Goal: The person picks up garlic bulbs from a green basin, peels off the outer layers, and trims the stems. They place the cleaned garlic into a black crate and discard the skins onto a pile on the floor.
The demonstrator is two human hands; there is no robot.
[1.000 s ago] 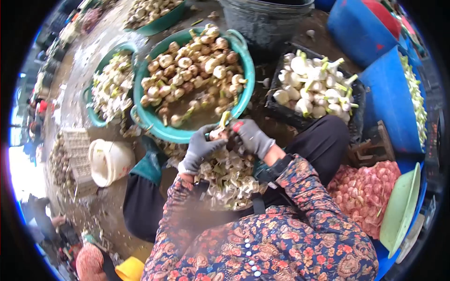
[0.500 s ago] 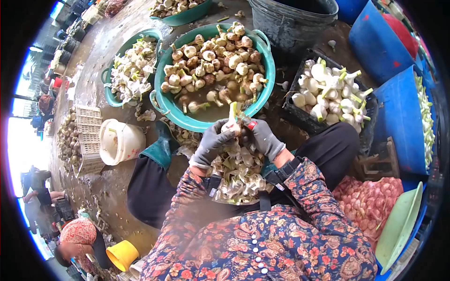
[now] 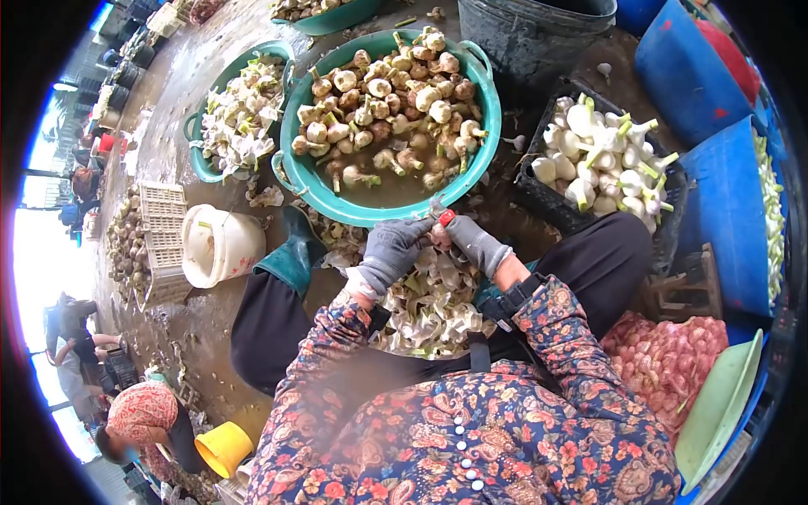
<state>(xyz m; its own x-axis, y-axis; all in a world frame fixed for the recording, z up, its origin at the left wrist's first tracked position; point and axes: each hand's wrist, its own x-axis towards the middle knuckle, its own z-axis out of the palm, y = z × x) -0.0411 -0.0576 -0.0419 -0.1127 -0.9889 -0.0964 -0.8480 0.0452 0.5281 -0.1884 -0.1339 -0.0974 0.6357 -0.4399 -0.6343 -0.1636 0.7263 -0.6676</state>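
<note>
Gloved in grey, my left hand (image 3: pixel 391 251) is closed around a garlic bulb (image 3: pixel 440 236), which is partly hidden by the fingers. My right hand (image 3: pixel 474 243), also gloved, meets it at the bulb and grips a small red tool with a metal tip (image 3: pixel 445 216); its kind cannot be made out. Below both hands, a heap of garlic peelings (image 3: pixel 429 316) lies between my legs. Just beyond them stands a green tub (image 3: pixel 370 215) of unpeeled garlic bulbs (image 3: pixel 396 97) in brown water.
At the right, a black crate (image 3: pixel 551 220) holds white trimmed garlic beside blue bins (image 3: pixel 715 206). A smaller green tub (image 3: pixel 199 150) of peelings and a white bucket (image 3: pixel 244 250) stand left. A red net sack (image 3: pixel 665 362) lies near my right knee. Another person (image 3: pixel 143 417) bends near a yellow bucket (image 3: pixel 224 449).
The bulb's pale stem, upright between my hands before, no longer shows. My left hand has turned over the bulb, and the red tool's metal tip now shows above it.
</note>
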